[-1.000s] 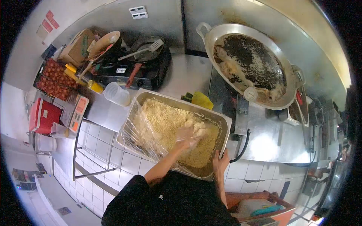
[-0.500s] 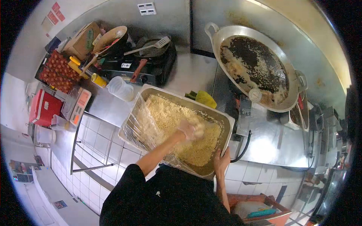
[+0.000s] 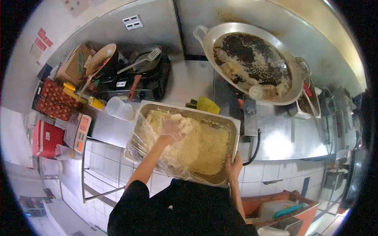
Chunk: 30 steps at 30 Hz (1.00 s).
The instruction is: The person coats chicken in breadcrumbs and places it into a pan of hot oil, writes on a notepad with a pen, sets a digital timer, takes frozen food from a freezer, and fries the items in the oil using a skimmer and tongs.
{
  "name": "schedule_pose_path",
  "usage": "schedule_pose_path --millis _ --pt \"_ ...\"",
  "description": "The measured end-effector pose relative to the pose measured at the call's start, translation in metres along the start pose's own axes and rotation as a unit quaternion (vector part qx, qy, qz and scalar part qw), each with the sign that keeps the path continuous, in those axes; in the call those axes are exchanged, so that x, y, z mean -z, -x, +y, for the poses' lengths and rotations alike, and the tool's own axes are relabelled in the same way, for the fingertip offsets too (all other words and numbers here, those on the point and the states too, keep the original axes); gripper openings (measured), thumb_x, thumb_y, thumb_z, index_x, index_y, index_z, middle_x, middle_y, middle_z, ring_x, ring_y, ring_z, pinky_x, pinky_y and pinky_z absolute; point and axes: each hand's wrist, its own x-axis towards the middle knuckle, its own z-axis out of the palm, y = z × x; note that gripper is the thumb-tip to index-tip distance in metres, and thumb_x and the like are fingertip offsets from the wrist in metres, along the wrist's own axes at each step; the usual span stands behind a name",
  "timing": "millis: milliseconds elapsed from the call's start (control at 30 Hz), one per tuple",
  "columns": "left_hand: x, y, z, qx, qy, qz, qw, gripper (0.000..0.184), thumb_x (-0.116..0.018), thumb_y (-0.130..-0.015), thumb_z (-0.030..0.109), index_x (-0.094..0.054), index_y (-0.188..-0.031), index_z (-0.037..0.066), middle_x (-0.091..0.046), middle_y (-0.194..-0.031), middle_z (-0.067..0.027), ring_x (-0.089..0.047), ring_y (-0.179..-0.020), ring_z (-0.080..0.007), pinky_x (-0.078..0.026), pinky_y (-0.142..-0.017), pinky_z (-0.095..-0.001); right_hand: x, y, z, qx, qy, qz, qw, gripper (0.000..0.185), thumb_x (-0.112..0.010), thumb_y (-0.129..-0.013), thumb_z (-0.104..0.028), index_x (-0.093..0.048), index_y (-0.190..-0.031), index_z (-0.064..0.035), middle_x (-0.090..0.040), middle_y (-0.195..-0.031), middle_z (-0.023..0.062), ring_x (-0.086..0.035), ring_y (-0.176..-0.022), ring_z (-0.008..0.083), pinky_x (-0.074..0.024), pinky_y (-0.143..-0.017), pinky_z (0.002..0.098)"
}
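A deep metal tray [image 3: 215, 111] of pale breadcrumbs [image 3: 212, 147] stands at the counter's near edge, close to my body. Clear plastic wrap [image 3: 138, 135] hangs over its left side. My left hand [image 3: 171, 130] reaches into the crumbs at the tray's left half. A pale, crumb-covered clump [image 3: 186, 125] lies against its fingers, which are blurred and partly hidden, so their grip cannot be made out. My right hand [image 3: 234, 167] is closed around the tray's lower right edge, thumb at the rim.
A large wok [image 3: 208, 39] of dark, foaming oil stands at the back right. Left of it are a stove [image 3: 157, 88] with a slotted turner [image 3: 141, 61], and a plastic container [image 3: 119, 109]. A digital scale [image 3: 82, 131] sits far left. An orange crate [image 3: 252, 204] lies below right.
My left hand has swept leftward through the crumbs, and a pale heap now shows beside it. My right hand stays on the tray edge. The view has shifted slightly.
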Motion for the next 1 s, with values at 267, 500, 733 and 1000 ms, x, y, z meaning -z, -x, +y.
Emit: schedule_pose_path --millis 267,500,733,1000 --pt "-0.03 -0.009 -0.048 0.027 0.101 -0.067 0.992 0.086 -0.055 -0.08 0.067 -0.051 -0.133 -0.001 -0.056 -0.13 -0.0267 -0.052 -0.123 -0.04 -0.034 -0.109 -0.0456 -0.012 -0.002 0.018 0.042 0.03 0.005 0.999 0.022 -0.059 -0.088 -0.012 -0.057 -0.104 0.0033 -0.064 -0.082 0.0237 -0.065 -0.076 0.0395 -0.0498 -0.068 0.043" --pt "-0.089 0.016 0.024 -0.128 0.488 -0.033 0.863 0.083 -0.061 -0.081 0.062 -0.044 -0.14 0.006 -0.04 -0.146 -0.0232 -0.037 -0.137 -0.0392 -0.026 -0.115 -0.0518 -0.009 0.001 0.008 0.031 0.017 -0.01 0.999 0.036 -0.06 -0.088 -0.012 -0.055 -0.118 0.0073 -0.066 -0.097 0.0277 -0.064 -0.089 0.0434 -0.0503 -0.077 0.0442" --pt "-0.03 0.07 0.049 -0.13 0.58 0.057 0.802 0.066 -0.064 -0.084 0.049 -0.049 -0.136 0.011 -0.054 -0.133 -0.0167 -0.05 -0.118 -0.0363 -0.035 -0.106 -0.0496 0.0 0.0 0.006 -0.013 -0.003 -0.067 0.998 0.045 -0.062 -0.088 -0.015 -0.052 -0.126 0.0066 -0.06 -0.115 0.0308 -0.057 -0.11 0.044 -0.0441 -0.094 0.0488" --pt "-0.042 -0.006 -0.071 0.163 0.388 0.256 0.87 0.063 -0.077 -0.069 0.057 -0.063 -0.094 0.002 -0.062 -0.085 -0.0192 -0.057 -0.08 -0.0368 -0.047 -0.071 -0.0464 -0.021 0.013 -0.068 0.207 0.252 -0.058 0.944 0.062 -0.061 -0.089 -0.029 -0.041 -0.139 0.0016 -0.036 -0.146 0.0268 -0.029 -0.137 0.0457 -0.0183 -0.116 0.0544"
